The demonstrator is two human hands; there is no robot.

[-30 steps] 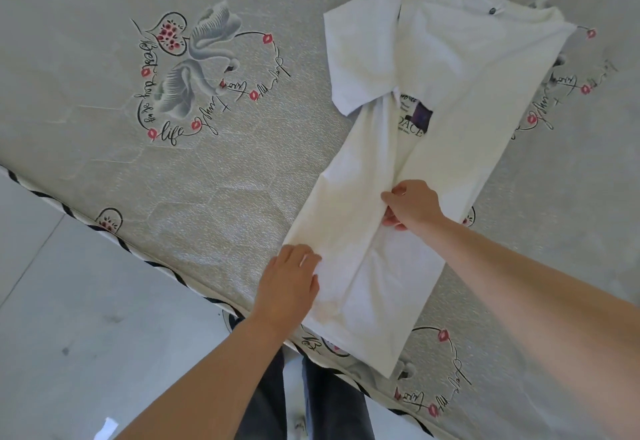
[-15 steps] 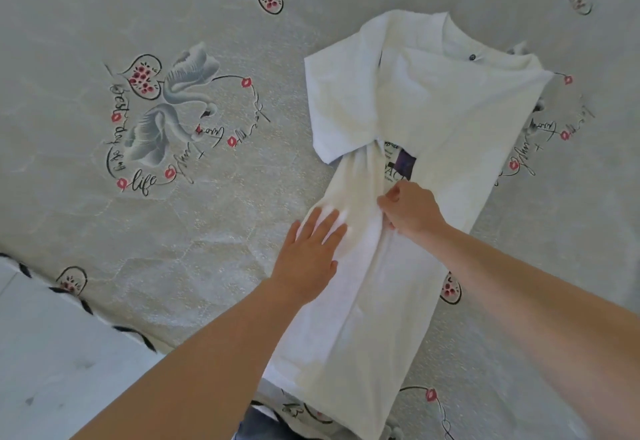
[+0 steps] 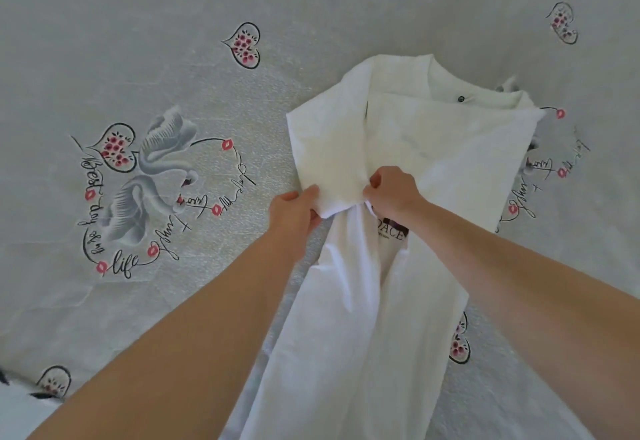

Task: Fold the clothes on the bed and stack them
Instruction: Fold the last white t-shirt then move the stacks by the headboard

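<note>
a white t-shirt [image 3: 433,169] lay on the grey bed cover [image 3: 173,59], taking up the centre and right of the frame, its collar toward the upper right and its hem running off the bottom edge. both long sides were folded in toward the middle, so the body made a narrow strip down the lower centre. a small dark button or tag [image 3: 461,99] sat just inside the collar. a dark printed logo [image 3: 393,230] with letters showed through the gap in the folds, just below the right wrist.

the left sleeve of the shirt [image 3: 329,152] lay spread out at centre frame. the left hand [image 3: 294,213] gripped its lower corner, thumb on top of the cloth and fingers curled under the edge. the right hand [image 3: 394,190] was closed on the same sleeve's hem just to the right, knuckles up, pinching the fabric where it bunched against the folded body. the two hands were near each other, with a short stretch of hem between them. both bare forearms reached in from the bottom corners of the frame.

the cover carried a swan print [image 3: 152,180] with script lettering at left centre, and a heart motif [image 3: 245,45] above the shirt toward upper centre. more hearts sat at the upper right and lower left.
</note>
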